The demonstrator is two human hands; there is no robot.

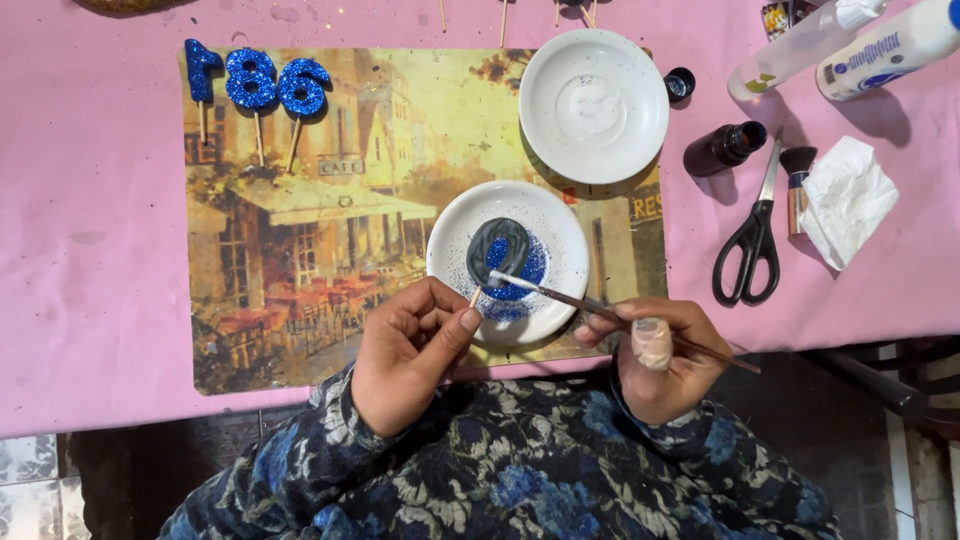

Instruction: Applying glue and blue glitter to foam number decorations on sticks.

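Note:
My left hand (408,350) pinches a thin wooden stick that carries a grey number-shaped piece (498,246), held over a small white plate (560,235) dusted with blue glitter. My right hand (655,355) grips a thin paintbrush (560,292). Its white-tipped bristles touch the lower part of the grey piece, where blue glitter shows. One finger of the right hand wears a bandage.
Three blue glitter number shapes on sticks (252,85) lie on a picture placemat (330,220). A second white plate (594,105), a dark small bottle (724,148), black scissors (752,240), a tissue (846,198) and two white bottles (845,45) sit on the pink tablecloth.

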